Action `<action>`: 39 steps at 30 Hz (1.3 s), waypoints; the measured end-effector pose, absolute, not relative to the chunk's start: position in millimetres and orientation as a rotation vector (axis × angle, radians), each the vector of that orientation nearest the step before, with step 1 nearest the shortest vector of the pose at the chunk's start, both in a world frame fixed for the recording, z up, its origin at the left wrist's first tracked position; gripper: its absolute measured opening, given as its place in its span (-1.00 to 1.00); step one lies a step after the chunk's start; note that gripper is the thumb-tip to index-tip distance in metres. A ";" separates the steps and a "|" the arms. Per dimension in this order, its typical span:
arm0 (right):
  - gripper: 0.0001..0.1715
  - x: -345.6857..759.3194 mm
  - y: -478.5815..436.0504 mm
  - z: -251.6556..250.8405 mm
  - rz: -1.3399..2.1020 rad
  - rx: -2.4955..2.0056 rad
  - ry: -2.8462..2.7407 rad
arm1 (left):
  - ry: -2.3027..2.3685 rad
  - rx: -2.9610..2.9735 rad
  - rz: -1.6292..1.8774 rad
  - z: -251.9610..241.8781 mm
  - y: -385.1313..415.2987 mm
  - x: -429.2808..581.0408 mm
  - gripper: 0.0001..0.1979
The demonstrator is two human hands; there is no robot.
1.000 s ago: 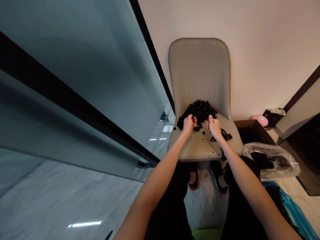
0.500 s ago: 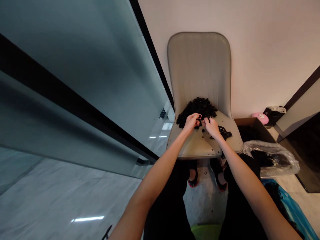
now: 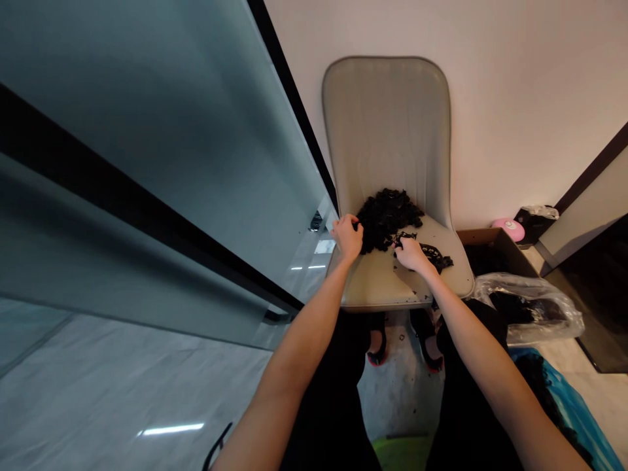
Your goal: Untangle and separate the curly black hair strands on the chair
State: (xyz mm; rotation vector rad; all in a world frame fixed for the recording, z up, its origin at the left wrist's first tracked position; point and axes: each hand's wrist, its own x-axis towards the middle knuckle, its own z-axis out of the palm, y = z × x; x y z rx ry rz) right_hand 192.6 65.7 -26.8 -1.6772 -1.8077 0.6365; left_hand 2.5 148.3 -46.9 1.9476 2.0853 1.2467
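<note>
A heap of small black pieces (image 3: 387, 216) lies on the seat of the grey padded chair (image 3: 377, 288). At its left edge is my left hand (image 3: 347, 237), fingers curled round what looks like a small black piece (image 3: 356, 226). My right hand (image 3: 411, 254) is closed on a thin black openwork piece (image 3: 406, 235) in front of the heap; its far end sticks out past the fingers. Beside that hand, more black openwork strips (image 3: 439, 259) rest on the seat's right side. Too small to make out is the exact kind of these pieces.
On the floor to the right stand a cardboard box (image 3: 523, 252) with dark contents, a clear plastic bag (image 3: 564, 314) holding black items and a blue bag (image 3: 579, 399). A pink round object (image 3: 510, 229) sits behind them. A glass partition (image 3: 196, 163) runs along the left.
My hands were together in front of the heap and have parted. The left has moved left to the heap's edge; the right has stayed near the front, slightly lower, with the openwork piece.
</note>
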 end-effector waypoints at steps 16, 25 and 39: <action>-0.70 195.9 74.7 -19.8 0.609 -1.635 -1.579 | 1.681 2.165 1.193 -40.4 134.4 15.2 -0.84; -0.74 197.8 72.9 -13.8 0.643 -1.466 -1.518 | 0.972 1.892 1.031 -12.5 94.3 44.2 -0.78; -0.34 197.5 71.2 -8.1 0.791 -1.334 -1.577 | 0.856 1.741 1.018 -3.3 90.9 49.7 -0.68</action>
